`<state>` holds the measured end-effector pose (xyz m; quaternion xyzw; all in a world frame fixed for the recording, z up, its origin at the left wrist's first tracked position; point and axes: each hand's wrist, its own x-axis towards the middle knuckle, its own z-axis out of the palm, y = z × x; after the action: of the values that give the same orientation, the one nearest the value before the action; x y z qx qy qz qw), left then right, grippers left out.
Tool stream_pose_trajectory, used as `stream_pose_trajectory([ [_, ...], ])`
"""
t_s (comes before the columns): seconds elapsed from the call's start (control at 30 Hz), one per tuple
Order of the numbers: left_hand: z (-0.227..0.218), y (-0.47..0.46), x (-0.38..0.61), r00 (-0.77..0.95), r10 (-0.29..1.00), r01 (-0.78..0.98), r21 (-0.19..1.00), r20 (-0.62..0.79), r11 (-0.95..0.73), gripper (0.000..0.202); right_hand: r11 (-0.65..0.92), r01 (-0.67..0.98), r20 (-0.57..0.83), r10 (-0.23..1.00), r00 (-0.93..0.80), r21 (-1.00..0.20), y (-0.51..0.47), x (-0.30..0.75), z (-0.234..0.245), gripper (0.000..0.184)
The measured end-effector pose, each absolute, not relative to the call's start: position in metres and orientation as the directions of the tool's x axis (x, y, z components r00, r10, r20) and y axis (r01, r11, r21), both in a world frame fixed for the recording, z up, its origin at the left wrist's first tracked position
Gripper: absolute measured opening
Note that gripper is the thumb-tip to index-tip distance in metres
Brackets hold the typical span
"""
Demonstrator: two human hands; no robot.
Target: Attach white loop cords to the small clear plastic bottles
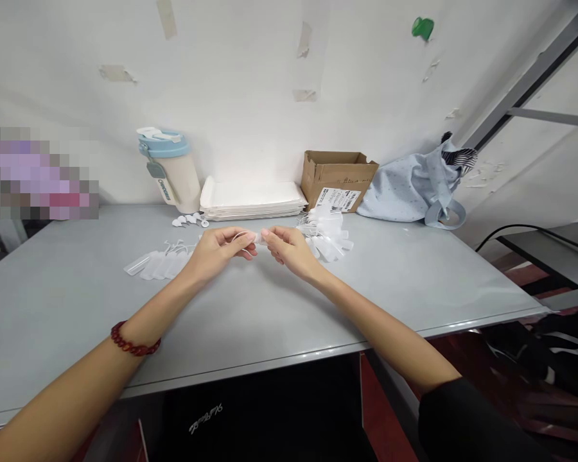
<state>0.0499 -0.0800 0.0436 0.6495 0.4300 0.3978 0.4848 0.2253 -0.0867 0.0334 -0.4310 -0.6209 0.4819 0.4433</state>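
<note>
Just above the table, my left hand (228,247) and my right hand (286,247) meet fingertip to fingertip. Both are closed in a pinch on a small white tag (259,238), mostly hidden by the fingers. A thin white string loops over the left fingers. Left of my left hand lies a fanned row of white tags (161,264) with strings. A looser heap of similar white tags (327,231) lies beyond my right hand. Several small round white pieces (190,221) rest behind the left row.
Along the wall stand a cream bottle with blue lid (176,173), a stack of white trays (253,200), an open cardboard box (337,179) and a light blue cloth bag (404,189). The grey table (250,327) has its front edge near me. A blurred patch covers the far left.
</note>
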Motion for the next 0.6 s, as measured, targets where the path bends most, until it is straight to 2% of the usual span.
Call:
stream_pose_trajectory([
  [0.13,0.0446,-0.0785,0.0484,0.326,0.945,0.143,0.986,0.038,-0.089,0.030,0.354,0.276,0.304,0.929,-0.210,-0.893,-0.0878,0.2250,0.0310,0.031],
  [0.27,0.0436,-0.0776,0.0478,0.339,0.940,0.134,0.986,0.047,-0.098,0.030,0.388,0.340,0.334,0.919,-0.210,-0.856,-0.0886,0.2255,0.0314,0.030],
  [0.43,0.0440,-0.0795,0.0483,0.324,0.940,0.218,0.959,0.105,-0.182,0.031,0.298,0.234,0.244,0.941,-0.235,-0.925,-0.0864,0.2257,0.0314,0.036],
  [0.6,0.0471,-0.0822,0.0485,0.322,0.935,0.301,0.921,0.147,-0.248,0.032,0.053,0.037,0.039,0.950,-0.309,-0.998,-0.0840,0.2282,0.0346,0.040],
])
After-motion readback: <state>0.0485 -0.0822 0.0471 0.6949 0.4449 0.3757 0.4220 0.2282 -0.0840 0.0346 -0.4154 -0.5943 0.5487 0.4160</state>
